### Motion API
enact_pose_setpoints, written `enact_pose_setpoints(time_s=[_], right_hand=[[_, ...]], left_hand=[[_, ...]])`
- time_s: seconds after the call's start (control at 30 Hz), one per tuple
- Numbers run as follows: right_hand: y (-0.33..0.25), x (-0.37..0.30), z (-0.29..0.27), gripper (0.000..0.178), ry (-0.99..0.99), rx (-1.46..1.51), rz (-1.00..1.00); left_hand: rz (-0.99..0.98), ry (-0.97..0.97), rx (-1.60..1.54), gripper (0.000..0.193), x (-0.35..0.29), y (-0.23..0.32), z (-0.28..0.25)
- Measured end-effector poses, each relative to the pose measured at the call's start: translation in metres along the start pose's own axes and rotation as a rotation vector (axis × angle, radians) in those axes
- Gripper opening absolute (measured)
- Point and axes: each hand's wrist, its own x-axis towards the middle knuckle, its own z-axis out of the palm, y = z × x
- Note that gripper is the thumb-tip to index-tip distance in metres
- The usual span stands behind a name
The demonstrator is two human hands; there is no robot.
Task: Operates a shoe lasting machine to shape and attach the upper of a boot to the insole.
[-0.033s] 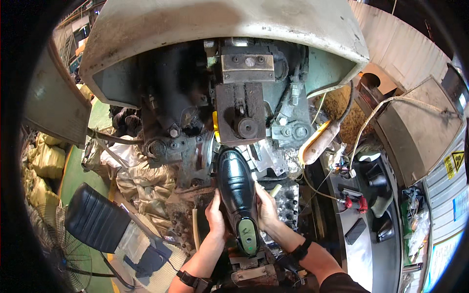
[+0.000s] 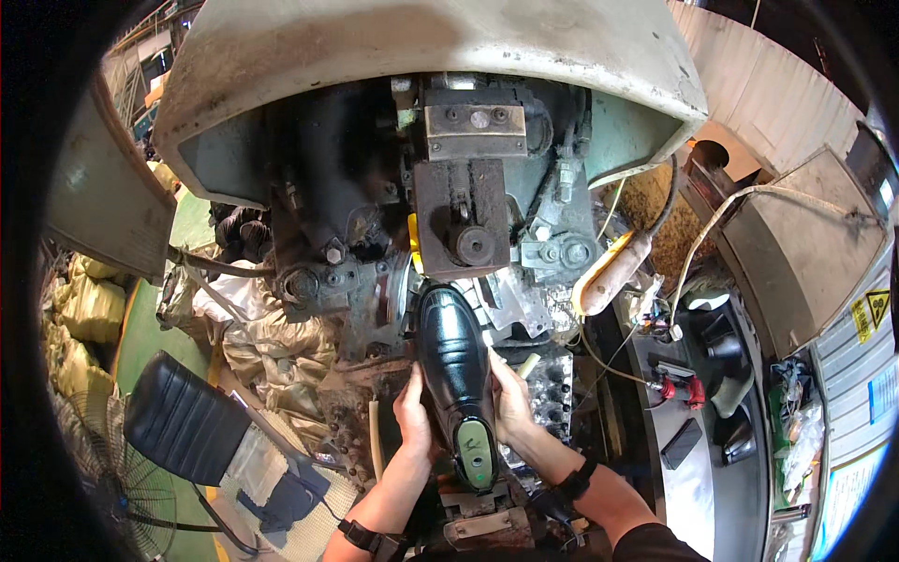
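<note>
The left hand [image 2: 412, 412] and right hand [image 2: 512, 403] press a black shoe [image 2: 453, 351] between them, toe ahead near a metal block [image 2: 459, 206]; it looks positioned but not let go, what remains unclear. Around the grip is grimy metalwork [image 2: 482, 525], with sacks [image 2: 281, 356] and a chair [image 2: 192, 417] leftward, a bench [image 2: 688, 510] rightward.

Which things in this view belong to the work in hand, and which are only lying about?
Seemingly in use:
glossy black shoe on a green-topped last
left hand and right hand, at its sides
dark metal machine block beyond the toe

Seemingly just lying about:
black ribbed padded chair
crumpled pale-gold sacks
small flat black rectangular object, right
</note>
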Motion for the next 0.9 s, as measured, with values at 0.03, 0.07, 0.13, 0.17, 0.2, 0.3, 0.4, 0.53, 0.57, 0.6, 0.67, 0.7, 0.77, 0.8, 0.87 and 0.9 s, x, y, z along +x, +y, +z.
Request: enact_pose_setpoints(time_s=[0.03, 0.07, 0.13, 0.17, 0.2, 0.3, 0.4, 0.53, 0.57, 0.6, 0.67, 0.7, 0.77, 0.8, 0.87, 0.9], right_hand=[[-0.001, -0.003, 0.004, 0.031, -0.004, 0.012, 0.007], [-0.002, -0.005, 0.007, 0.031, -0.008, 0.024, 0.013], [-0.002, -0.008, 0.008, 0.030, -0.011, 0.030, 0.024], [-0.003, -0.009, 0.007, 0.030, -0.011, 0.039, 0.036], [-0.002, -0.008, 0.006, 0.030, -0.007, 0.042, 0.035], [-0.001, -0.007, -0.003, 0.029, 0.013, 0.011, 0.023], [-0.017, -0.014, -0.036, 0.028, 0.014, -0.310, 0.093], [-0.058, -0.051, -0.070, 0.044, -0.003, -0.558, -0.014], [-0.066, -0.062, -0.082, 0.047, 0.000, -0.629, -0.051], [-0.072, -0.072, -0.090, 0.056, 0.046, -0.702, -0.081], [-0.078, -0.089, -0.111, 0.051, 0.122, -0.722, -0.127], [-0.083, -0.096, -0.125, 0.048, 0.192, -0.730, -0.151], [-0.080, -0.108, -0.140, 0.045, 0.230, -0.668, -0.189], [-0.077, -0.114, -0.142, 0.043, 0.246, -0.603, -0.215], [-0.067, -0.126, -0.150, 0.041, 0.268, -0.590, -0.225], [-0.067, -0.130, -0.153, 0.040, 0.307, -0.577, -0.239]], left_hand=[[0.001, 0.001, 0.000, 0.045, 0.000, 0.001, 0.000], [-0.019, -0.003, -0.008, 0.045, -0.001, 0.002, 0.001], [-0.038, -0.009, -0.018, 0.046, -0.003, 0.004, 0.000], [-0.052, -0.012, -0.001, 0.047, -0.003, 0.003, -0.001], [-0.067, -0.016, 0.016, 0.048, -0.003, 0.003, -0.002], [-0.080, -0.020, 0.045, 0.048, -0.002, 0.004, -0.006], [0.196, -0.010, 0.273, 0.046, 0.005, 0.002, -0.036], [0.345, 0.264, 0.287, 0.031, -0.002, 0.013, -0.138], [0.346, 0.381, 0.266, 0.031, -0.004, 0.013, -0.175], [0.360, 0.422, 0.283, 0.032, -0.003, 0.006, -0.231], [0.253, 0.570, 0.694, 0.029, -0.012, -0.022, -0.353], [0.133, 0.665, 0.816, 0.028, -0.021, -0.036, -0.340], [0.019, 0.771, 0.935, 0.027, -0.040, -0.056, -0.336], [-0.075, 0.556, 0.855, 0.029, -0.045, -0.071, -0.352], [-0.194, 0.326, 0.761, 0.034, -0.043, -0.082, -0.364], [-0.185, 0.329, 0.755, 0.034, -0.043, -0.079, -0.363]])
